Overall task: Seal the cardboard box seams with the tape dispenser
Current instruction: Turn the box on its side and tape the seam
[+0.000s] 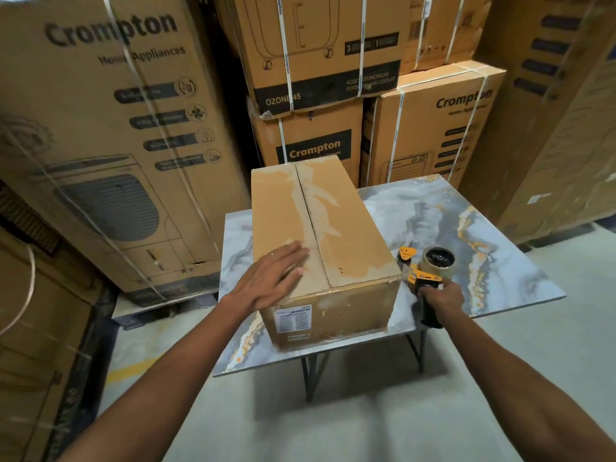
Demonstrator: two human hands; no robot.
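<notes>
The long brown cardboard box (320, 241) lies on the grey marbled counter (466, 235), its 2 top flaps meeting at a bare centre seam (308, 211). The left hand (270, 278) presses flat, fingers spread, on the near left flap. The right hand (440, 296) wraps its grip around the yellow-and-black tape dispenser (428, 271), just beside the box's right near corner. Risks: scuffed, torn top paper may hold tape poorly, and the box overhanging the counter's near edge could slide under a hard pull.
</notes>
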